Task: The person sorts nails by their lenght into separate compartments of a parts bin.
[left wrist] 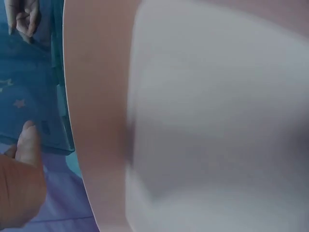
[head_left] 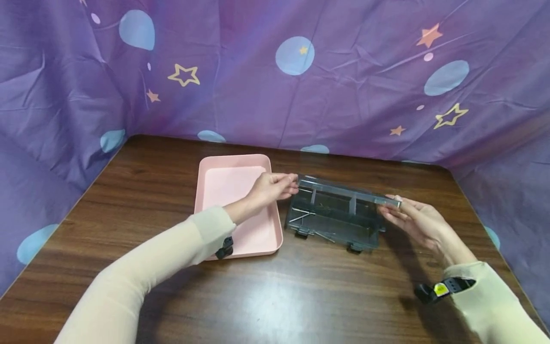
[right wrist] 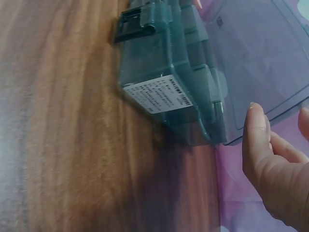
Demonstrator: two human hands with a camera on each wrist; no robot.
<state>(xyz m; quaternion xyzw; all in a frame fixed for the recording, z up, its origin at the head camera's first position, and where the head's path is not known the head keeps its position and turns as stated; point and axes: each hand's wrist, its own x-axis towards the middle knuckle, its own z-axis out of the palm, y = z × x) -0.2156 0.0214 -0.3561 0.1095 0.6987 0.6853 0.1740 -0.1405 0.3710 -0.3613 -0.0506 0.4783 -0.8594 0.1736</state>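
A dark translucent compartment box [head_left: 331, 220] with a hinged lid [head_left: 343, 190] stands on the table beside the pink tray. Its lid is raised, seen almost edge-on in the head view. My left hand [head_left: 275, 186] pinches the lid's left corner. At the other end, my right hand [head_left: 414, 220] holds the lid's right edge between thumb and fingers. Dividers split the inside, and a few thin metallic-looking pieces [head_left: 302, 217] show in the front compartment. In the right wrist view, a white printed label [right wrist: 158, 94] is on the box's end, near a front latch [right wrist: 137, 24].
A shallow pink tray [head_left: 275, 241] lies left of the box, under my left forearm. The brown wooden table [head_left: 275, 296] ends at a purple curtain [head_left: 240, 105] with stars and blue dots, at the back and both sides.
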